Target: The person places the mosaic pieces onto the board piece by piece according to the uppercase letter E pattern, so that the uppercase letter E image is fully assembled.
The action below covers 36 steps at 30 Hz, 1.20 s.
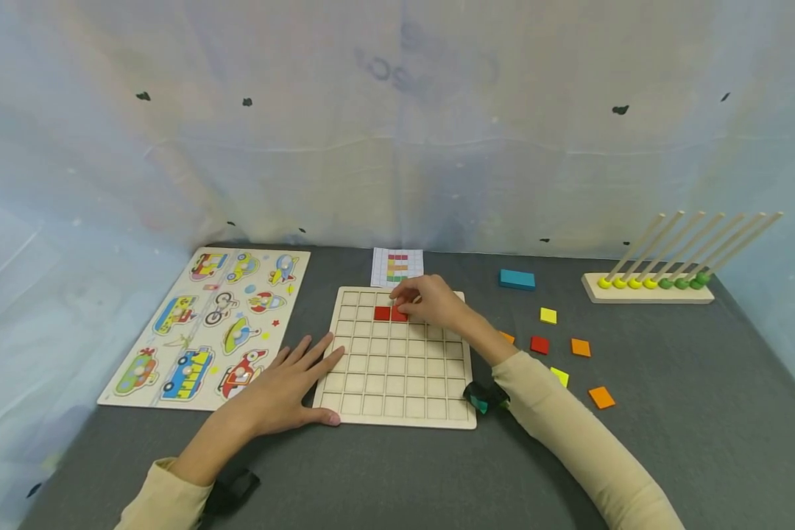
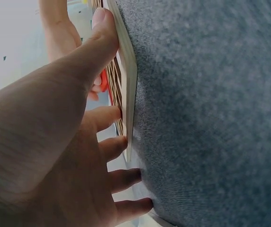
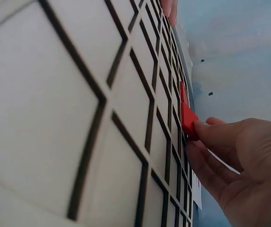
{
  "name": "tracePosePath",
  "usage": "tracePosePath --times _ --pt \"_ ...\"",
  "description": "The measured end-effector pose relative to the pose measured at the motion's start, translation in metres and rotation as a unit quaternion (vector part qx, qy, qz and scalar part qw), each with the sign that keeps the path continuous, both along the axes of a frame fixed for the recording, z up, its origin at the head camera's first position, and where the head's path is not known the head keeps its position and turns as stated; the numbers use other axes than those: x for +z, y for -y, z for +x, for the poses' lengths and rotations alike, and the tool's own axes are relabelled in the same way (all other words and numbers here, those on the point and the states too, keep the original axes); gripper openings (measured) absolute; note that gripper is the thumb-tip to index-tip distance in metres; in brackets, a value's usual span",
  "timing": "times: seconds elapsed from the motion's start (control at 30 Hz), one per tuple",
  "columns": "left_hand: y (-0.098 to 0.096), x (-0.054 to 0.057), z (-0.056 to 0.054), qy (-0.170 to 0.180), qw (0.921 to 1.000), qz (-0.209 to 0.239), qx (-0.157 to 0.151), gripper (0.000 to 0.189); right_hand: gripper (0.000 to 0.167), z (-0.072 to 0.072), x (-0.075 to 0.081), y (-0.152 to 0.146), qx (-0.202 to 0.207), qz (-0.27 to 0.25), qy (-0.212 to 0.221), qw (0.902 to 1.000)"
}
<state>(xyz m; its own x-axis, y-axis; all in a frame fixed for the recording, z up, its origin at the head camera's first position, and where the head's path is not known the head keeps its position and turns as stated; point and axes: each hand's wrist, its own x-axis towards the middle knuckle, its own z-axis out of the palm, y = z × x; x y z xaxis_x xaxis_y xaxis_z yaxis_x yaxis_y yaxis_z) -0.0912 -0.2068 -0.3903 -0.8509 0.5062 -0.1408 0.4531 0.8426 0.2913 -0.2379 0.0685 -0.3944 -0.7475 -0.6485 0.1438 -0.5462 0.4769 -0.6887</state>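
Note:
A wooden grid board (image 1: 375,384) lies flat on the dark table. My left hand (image 1: 283,389) is at its left side with fingers spread, the thumb and some fingertips touching the board's edge. Near the far side of the grid, my right hand (image 1: 432,302) pinches a red square tile (image 3: 189,122) between thumb and finger. In the right wrist view this tile is slightly tilted against the grid. Directly left of it, another red tile (image 1: 382,313) sits in a cell. Behind the board lies a printed pattern card (image 1: 404,259) with coloured squares.
Right of the board lie loose tiles, including a red tile (image 1: 539,345), a yellow tile (image 1: 548,316) and an orange tile (image 1: 601,398). Farther back are a blue block (image 1: 517,279) and a peg stand (image 1: 649,291) with beads. A vehicle puzzle board (image 1: 205,331) lies at left.

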Motion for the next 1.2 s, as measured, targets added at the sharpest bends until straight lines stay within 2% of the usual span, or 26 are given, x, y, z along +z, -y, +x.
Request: tracePosePath --times 0.27,0.5,0.6,0.77,1.2 --pt "0.001 -0.001 0.0 0.004 1.0 0.003 0.002 0.099 0.021 0.004 -0.004 0.0 -0.008 0.013 -0.005 0.9999" --pt "0.001 -0.001 0.0 -0.002 1.0 0.004 -0.002 0.099 0.029 0.01 0.015 -0.012 0.024 0.039 0.049 0.9977" --pt "0.001 -0.001 0.0 -0.007 1.0 0.002 -0.002 0.099 0.031 0.014 0.022 -0.023 0.027 0.047 0.044 0.9976" --pt "0.001 0.0 0.0 -0.012 0.9999 0.0 -0.003 0.099 0.03 0.02 0.028 -0.047 0.015 0.052 0.013 0.9984" --pt "0.002 -0.001 0.0 -0.007 1.0 0.004 -0.004 0.1 0.031 0.037 0.031 -0.121 -0.056 0.067 -0.005 0.9962"
